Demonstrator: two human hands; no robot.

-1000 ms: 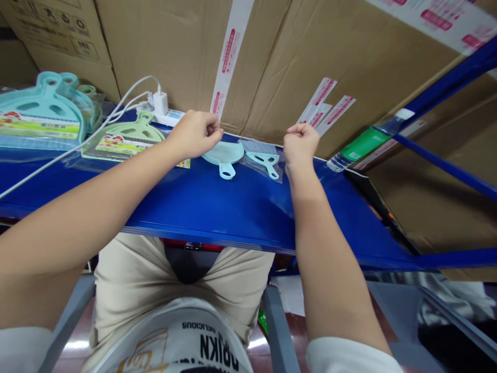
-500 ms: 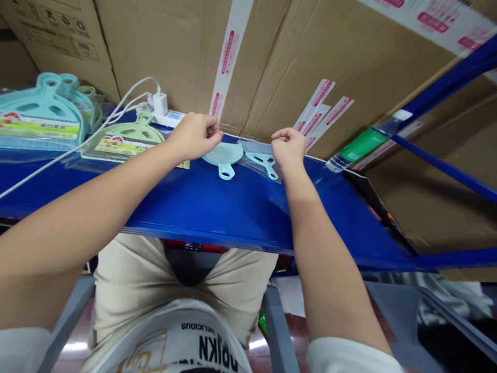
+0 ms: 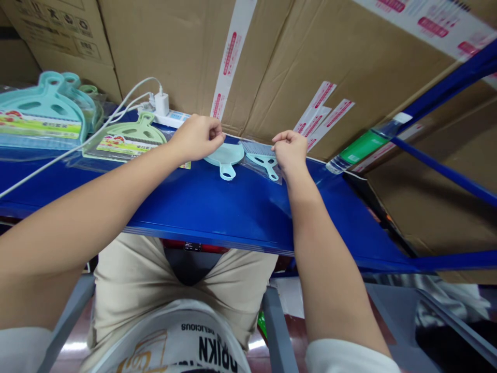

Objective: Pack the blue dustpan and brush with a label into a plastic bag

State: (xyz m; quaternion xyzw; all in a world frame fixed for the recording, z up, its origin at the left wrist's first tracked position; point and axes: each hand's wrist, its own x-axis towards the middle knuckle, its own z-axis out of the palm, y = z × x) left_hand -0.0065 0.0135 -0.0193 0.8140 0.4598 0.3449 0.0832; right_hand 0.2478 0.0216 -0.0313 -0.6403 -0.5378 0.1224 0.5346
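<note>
My left hand [image 3: 199, 136] hovers at the left edge of a small light-blue dustpan [image 3: 227, 155], its fingers curled in and nothing showing between them. The dustpan lies on the blue table, handle toward me. Beside it is a light-blue brush [image 3: 264, 159] with grey bristles, partly in a clear plastic bag. My right hand [image 3: 292, 148] is closed at the right end of the brush, fingertips by its bristles. Whatever may be inside those fingers is hidden. A green packaged dustpan set [image 3: 134, 132] lies left of my left hand, partly behind my forearm.
Larger blue packaged dustpans [image 3: 46, 111] stand at the far left. A white cable [image 3: 73, 153] crosses the table from a charger [image 3: 161, 103] in a power strip [image 3: 171, 119]. Cardboard boxes [image 3: 310, 57] wall the back. A green-labelled bottle [image 3: 367, 145] leans at right by a blue frame bar [image 3: 446, 166].
Both hands stay in nearly the same place and pose. The view has shifted very slightly; the dustpan and brush lie as before.
</note>
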